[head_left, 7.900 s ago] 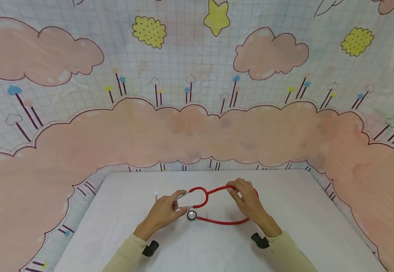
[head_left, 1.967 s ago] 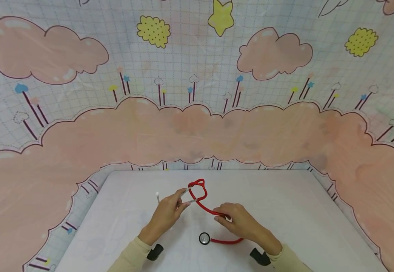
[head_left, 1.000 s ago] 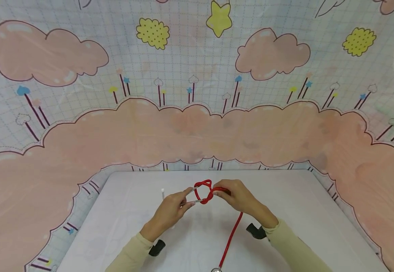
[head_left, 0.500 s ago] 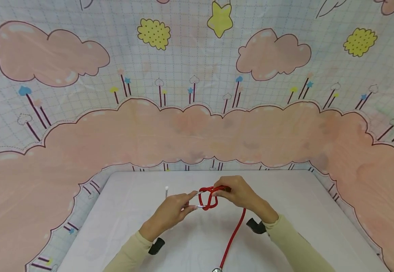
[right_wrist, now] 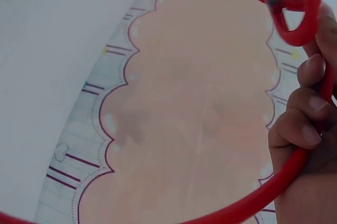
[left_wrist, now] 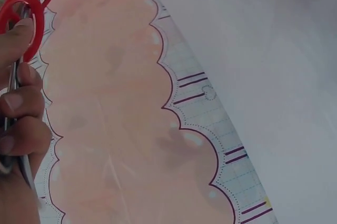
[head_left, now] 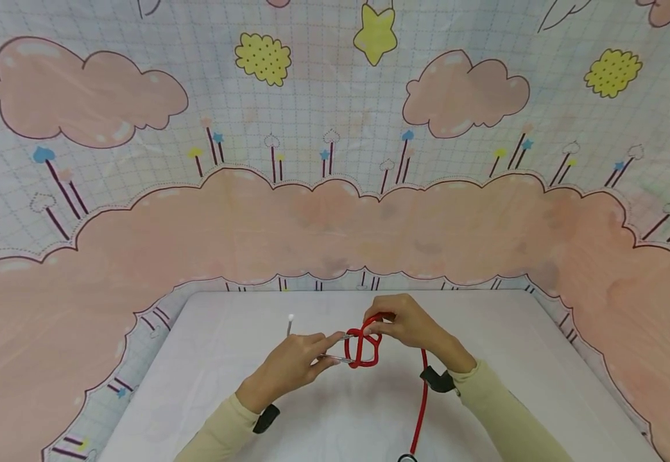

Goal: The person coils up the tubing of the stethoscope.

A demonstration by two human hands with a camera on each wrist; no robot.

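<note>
A stethoscope with red tubing is held up above the table between both hands. My left hand grips its metal ear tubes, fingers curled round them in the left wrist view; a white eartip sticks up behind. My right hand pinches the red tubing, just right of where it loops across the ends of the metal tubes. From there the tubing runs on past the right wrist. The chest piece hangs at the bottom edge of the head view, partly cut off. Fingers hide part of the ear tubes.
A white table lies below the hands. Behind and around it is a patterned cloth with clouds and stars. Black wrist mounts are strapped on both wrists.
Earlier the tubing ran out in a wide open curve; now it is wrapped over the ear tubes. Within the last second, the left hand shifted right and the chest piece swung right.
</note>
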